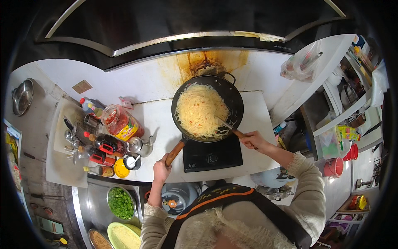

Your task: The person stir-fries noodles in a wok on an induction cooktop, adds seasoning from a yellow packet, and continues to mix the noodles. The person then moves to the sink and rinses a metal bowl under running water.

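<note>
A black wok [235, 99] with a wooden handle sits over a black cooktop [212, 157] on the white counter. Pale shredded food [199, 109] with small red bits fills much of it. My left hand [162, 168] is closed around the wok's wooden handle [175, 152]. In my right hand [253, 140] is the wooden handle of a metal cooking utensil [224, 122], whose far end is hidden in the shreds, right of their middle.
Left of the wok stand a large jar of red chili [124, 123], dark sauce bottles [108, 144], a metal pot [141, 146] and a small white-filled container [132, 162]. Bowls of chopped greens [120, 203] and pale shreds [126, 236] lie lower left. A range hood [199, 40] hangs above.
</note>
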Motion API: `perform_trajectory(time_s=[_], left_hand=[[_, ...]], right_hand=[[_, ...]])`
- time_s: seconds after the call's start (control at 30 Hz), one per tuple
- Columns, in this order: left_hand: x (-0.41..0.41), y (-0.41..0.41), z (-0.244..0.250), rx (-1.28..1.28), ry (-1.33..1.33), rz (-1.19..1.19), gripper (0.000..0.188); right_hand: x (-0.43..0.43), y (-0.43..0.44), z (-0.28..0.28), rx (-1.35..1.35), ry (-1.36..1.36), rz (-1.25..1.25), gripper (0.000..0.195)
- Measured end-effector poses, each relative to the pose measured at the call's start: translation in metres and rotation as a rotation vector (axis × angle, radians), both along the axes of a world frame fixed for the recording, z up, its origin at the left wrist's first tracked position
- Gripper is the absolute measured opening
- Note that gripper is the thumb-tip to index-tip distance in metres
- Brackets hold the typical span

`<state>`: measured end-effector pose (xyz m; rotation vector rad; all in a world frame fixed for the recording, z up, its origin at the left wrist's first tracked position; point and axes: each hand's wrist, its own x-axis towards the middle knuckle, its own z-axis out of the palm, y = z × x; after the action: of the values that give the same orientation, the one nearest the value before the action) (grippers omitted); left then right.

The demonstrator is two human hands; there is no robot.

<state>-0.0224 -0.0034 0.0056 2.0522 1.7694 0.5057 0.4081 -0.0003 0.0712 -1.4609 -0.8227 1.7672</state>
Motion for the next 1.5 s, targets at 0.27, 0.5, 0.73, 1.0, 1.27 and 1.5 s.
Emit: perform_trajectory(time_s=[0.27,0.5,0.73,1.0,1.27,1.5], left_hand=[[-0.001,0.001,-0.002,0.028,-0.005,0.003,0.053],[0.001,-0.001,-0.001,0.009,-0.036,0.009,0.053],[0.002,-0.002,0.003,0.022,-0.037,0.017,0.052],[0.002,-0.001,0.004,0.031,-0.03,0.013,0.051],[-0.002,-0.001,-0.001,0.018,-0.019,0.015,0.052],[0.0,0.001,-0.002,0.03,-0.014,-0.003,0.052]], right_hand=[[0.039,-0.022,0.051,0.019,-0.24,0.081,0.009],[0.057,-0.045,0.076,0.123,-0.369,0.211,0.034],[0.058,-0.038,0.119,0.518,-0.94,0.454,0.039],[0.051,0.009,0.164,0.716,-1.264,0.522,0.037],[0.047,0.039,0.157,0.64,-1.679,0.696,0.023],[0.062,0.04,0.151,-0.407,-0.399,0.562,0.011]])
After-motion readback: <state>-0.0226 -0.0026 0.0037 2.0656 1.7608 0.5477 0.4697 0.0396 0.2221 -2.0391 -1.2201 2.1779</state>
